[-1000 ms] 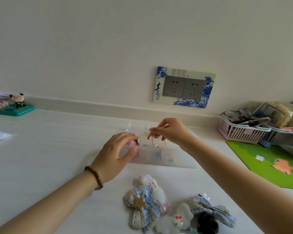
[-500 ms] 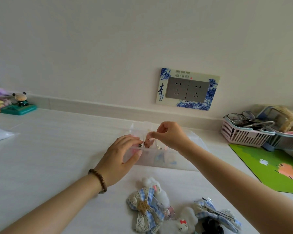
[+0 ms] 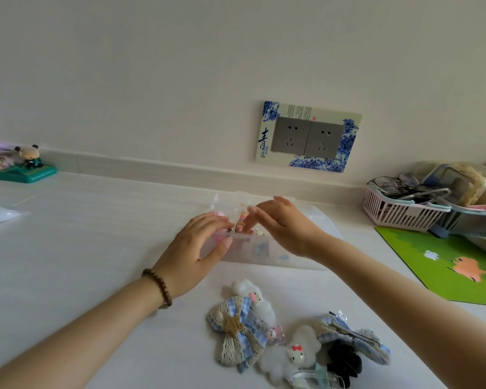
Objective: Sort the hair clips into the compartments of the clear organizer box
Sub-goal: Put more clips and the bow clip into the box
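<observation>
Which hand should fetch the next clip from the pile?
Right, probably: the right hand looks open above the clear plastic organizer box, while the left hand steadies its near-left wall.

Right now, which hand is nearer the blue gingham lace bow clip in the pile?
Left. The left hand rests on the organizer box's near-left corner, just beyond the blue gingham lace bow clip. The right hand is above the box, farther back and to the right.

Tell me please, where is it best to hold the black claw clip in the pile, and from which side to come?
Grip the black claw clip across its rounded body, coming from above. It lies at the near right of the pile, its top bare, while a checked bow clip overlaps its far edge, so a low approach from behind would likely snag. Probably the right hand is nearer.
</observation>
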`<state>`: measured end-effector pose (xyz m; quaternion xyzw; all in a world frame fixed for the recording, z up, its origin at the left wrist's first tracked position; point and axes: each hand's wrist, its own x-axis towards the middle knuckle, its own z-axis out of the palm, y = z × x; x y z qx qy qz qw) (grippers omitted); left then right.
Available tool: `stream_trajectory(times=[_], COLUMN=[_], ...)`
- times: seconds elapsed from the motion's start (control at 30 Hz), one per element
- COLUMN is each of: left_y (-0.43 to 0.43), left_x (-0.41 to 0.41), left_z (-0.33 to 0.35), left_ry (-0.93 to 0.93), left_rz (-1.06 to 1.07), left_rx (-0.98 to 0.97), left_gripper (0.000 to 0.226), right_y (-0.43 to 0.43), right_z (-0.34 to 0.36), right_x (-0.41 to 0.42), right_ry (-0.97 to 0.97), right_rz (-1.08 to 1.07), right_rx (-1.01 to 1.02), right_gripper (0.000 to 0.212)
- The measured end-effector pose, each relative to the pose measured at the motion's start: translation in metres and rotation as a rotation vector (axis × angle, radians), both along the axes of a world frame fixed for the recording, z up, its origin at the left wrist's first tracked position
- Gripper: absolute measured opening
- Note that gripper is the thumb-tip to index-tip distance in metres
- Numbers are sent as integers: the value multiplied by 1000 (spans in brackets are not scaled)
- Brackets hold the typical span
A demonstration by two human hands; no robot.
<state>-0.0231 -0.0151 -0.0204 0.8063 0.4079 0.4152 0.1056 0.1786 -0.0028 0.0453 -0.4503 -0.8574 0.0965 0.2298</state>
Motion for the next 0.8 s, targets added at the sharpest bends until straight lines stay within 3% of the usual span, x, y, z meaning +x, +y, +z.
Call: stream_trajectory(times=[0.1, 0.23, 0.33, 0.43, 0.6, 0.8], left_y=[-11, -35, -58, -75, -88, -88], left_x=[3, 17, 35, 53, 72, 85], left_z=[9, 21, 25, 21, 16, 18], left_ry=[-23, 16, 96, 188, 229, 185], left_rz=[-43, -184, -311, -378, -348, -412], left_rx=[24, -61, -268, -370, -364, -422], left_gripper=[41, 38, 39, 35, 36, 31], right_y=[-23, -58, -82, -103, -124, -134], right_z=[8, 6, -4, -16, -26, -29], right_x=[16, 53, 80, 102, 125, 132], right_ry=[267, 371, 219, 108, -8, -45], right_rz=[-8, 40, -6, -17, -128, -135], right_rx=[-73, -231, -428, -430, -391, -414], right_gripper=[38, 32, 30, 23, 41, 26])
